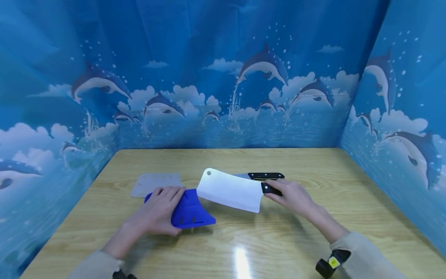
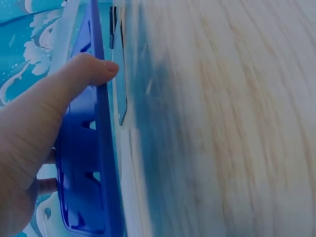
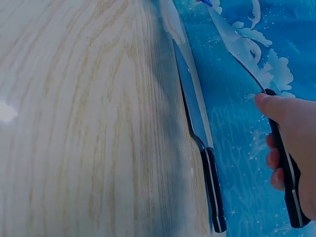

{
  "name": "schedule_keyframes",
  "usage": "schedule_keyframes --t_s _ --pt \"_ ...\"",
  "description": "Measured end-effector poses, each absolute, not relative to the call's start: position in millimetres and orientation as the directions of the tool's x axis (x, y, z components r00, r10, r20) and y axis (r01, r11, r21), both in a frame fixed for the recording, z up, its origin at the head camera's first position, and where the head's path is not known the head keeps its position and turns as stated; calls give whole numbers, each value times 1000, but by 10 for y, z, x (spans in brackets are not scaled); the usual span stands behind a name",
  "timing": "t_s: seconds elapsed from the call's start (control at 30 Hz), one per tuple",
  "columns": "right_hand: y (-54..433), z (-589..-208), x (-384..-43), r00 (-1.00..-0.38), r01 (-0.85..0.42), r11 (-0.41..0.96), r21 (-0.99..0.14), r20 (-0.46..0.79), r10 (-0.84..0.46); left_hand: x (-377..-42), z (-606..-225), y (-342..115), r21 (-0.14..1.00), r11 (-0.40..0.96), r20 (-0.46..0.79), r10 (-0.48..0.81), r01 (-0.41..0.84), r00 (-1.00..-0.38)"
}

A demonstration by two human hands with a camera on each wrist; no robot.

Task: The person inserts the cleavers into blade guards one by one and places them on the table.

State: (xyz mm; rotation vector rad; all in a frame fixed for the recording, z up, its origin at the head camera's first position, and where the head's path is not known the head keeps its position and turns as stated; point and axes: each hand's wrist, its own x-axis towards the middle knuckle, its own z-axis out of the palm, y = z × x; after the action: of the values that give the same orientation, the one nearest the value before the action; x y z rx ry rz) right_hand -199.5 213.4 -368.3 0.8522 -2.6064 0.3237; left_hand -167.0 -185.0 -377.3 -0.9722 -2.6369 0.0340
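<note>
The left hand [image 1: 161, 209] has thumb and fingers clamped on a blue holder [image 1: 191, 211], the right hand [image 1: 292, 195] its fingers wrapped round the handle of a cleaver [image 1: 230, 190]. Both things are raised above the tabletop [image 1: 296, 248], which stretches out to the right. The blade's square end reaches the holder's edge in the head view; contact is unclear. A knife [image 1: 266, 176] lies just beyond.
</note>
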Motion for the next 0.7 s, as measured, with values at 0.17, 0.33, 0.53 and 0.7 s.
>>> schedule_keyframes --t_s 0.17,0.33,0.53,0.7 --pt "2124 -3672 -1993 -683 -639 768 -32 483 -548 -1680 -3750 -1827 -118 778 318 619 618 -719" --pt "2124 -3655 -2026 -619 -701 713 2 496 -609 -1720 -3729 -1853 -112 782 340 610 613 -716" --pt "2158 -3690 -2040 -524 -800 601 -6 498 -692 -1732 -3714 -1884 -108 775 312 621 623 -719" --pt "2214 -3706 -2028 -453 -852 524 -16 524 -721 -1719 -3720 -1871 -105 754 286 648 649 -706"
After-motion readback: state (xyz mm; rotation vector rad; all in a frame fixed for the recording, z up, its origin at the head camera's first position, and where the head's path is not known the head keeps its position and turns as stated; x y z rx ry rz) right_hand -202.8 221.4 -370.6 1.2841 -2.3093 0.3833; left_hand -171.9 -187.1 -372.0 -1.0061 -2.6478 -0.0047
